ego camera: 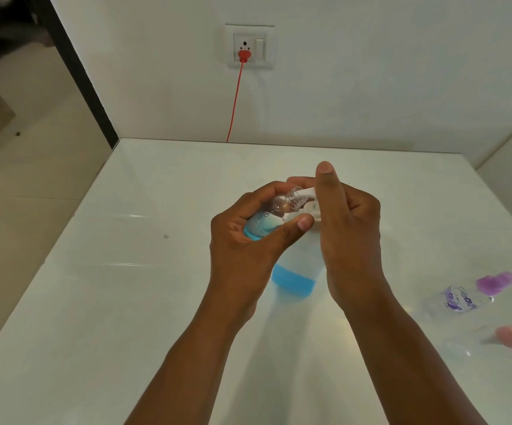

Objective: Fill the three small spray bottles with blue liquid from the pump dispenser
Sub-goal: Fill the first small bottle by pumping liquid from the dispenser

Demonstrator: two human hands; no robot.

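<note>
Left hand (248,237): we see its fingers and thumb curled round a small clear spray bottle (267,223), held tilted above the middle of the bench (95,286); the bottle's open neck points right, towards the pump spout.
Small spray bottle: partly filled with blue liquid, bubbles along its surface; our fingers cover most of its body, so we cannot judge the level well.
Right hand (343,219): wrapped over the white head of the pump dispenser (294,276), index finger raised straight above it; the spout meets the small bottle's neck.
Pump dispenser: stands near the bench's middle, between our forearms; only its pale, blurred body and a band of blue liquid at the bottom show, and our hands hide the top.
Near the right edge: a clear bottle with purple flower print and purple cap (475,292), lying down, blurred.
Nearer us on the right edge: a pink-capped bottle (506,335), cut off by the picture, its clear body hard to make out.
Far wall: a socket (250,47) with a red plug and cord (235,99) dropping behind the bench's far edge.
</note>
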